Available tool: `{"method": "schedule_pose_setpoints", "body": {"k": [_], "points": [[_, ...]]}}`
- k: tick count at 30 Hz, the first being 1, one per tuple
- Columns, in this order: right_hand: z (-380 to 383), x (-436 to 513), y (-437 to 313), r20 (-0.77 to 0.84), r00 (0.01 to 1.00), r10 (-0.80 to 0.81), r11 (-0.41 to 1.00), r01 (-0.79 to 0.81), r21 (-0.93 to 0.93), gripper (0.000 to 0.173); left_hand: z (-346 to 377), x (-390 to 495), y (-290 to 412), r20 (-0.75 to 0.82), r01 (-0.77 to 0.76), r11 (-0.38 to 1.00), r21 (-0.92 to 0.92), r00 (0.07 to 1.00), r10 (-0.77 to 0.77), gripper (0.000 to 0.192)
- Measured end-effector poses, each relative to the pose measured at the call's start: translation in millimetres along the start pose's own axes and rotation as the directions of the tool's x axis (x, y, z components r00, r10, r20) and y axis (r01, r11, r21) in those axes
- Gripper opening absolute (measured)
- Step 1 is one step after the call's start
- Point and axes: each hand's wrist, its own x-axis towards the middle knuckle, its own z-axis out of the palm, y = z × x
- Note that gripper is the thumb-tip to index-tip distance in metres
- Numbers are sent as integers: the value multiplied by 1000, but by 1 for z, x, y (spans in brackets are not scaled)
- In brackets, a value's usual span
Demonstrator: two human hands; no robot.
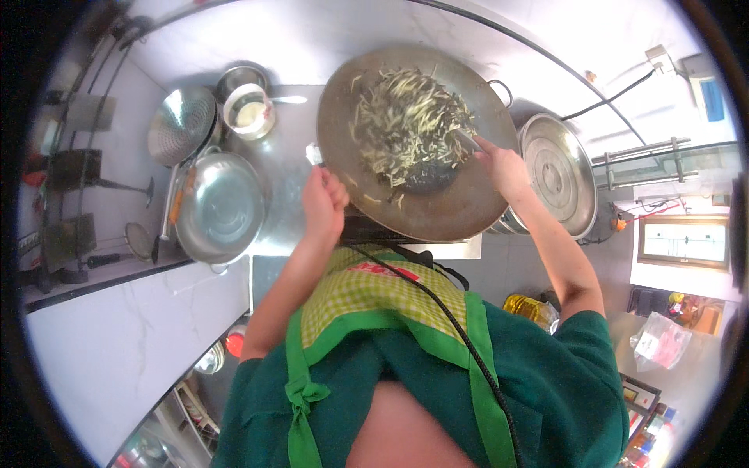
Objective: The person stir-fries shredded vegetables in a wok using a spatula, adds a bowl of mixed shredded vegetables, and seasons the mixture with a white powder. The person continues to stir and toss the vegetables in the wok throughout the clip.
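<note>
Before me stands a wide metal wok (456, 216), its middle heaped with pale and dark shredded food (409, 111). My right hand (504, 168) reaches over the wok's right side, fingers wrapped around the handle of a metal spatula (466, 140). The spatula's far end is buried in the shreds. Close to the wok's left rim, my left hand (325, 196) is closed around the thin handle of a small utensil (314, 154), possibly a spoon. Its tip looks white and is too blurred to tell what it carries.
Left of the wok stand a metal pan (222, 205), a perforated strainer (182, 126) and a tub with white contents (250, 112). A round metal lid or basin (559, 175) borders the wok's right side. An oil bottle (529, 310) stands low at the right.
</note>
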Motion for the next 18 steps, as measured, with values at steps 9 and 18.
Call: {"method": "schedule_pose_setpoints", "body": {"k": [9, 18], "points": [[-87, 12, -4, 233, 948, -216, 794, 310, -524, 30, -7, 1, 0, 21, 2, 1000, -25, 1000, -2, 26], [-117, 57, 31, 920, 328, 217, 966, 64, -251, 33, -9, 2, 0, 44, 16, 999, -39, 999, -14, 28]]}}
